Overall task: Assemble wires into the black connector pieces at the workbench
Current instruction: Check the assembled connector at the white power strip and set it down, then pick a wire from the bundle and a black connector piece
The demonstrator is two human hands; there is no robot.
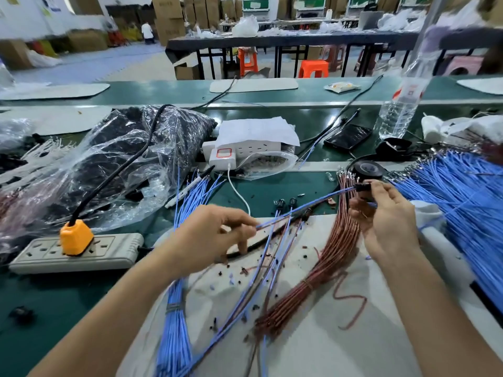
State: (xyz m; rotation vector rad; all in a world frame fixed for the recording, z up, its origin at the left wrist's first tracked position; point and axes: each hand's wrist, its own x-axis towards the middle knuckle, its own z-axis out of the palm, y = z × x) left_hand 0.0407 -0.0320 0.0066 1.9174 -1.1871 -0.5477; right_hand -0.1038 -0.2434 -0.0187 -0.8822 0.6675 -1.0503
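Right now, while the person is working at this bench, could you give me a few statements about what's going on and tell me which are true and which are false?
1. The right hand holds a black connector piece. True.
2. The left hand lies flat and empty on the cloth. False: its fingers pinch a blue wire that runs to the connector.
3. An orange plug sits in the power strip. True.
4. The phone lies under the hands. False: it lies farther back on the green bench, near the water bottle.
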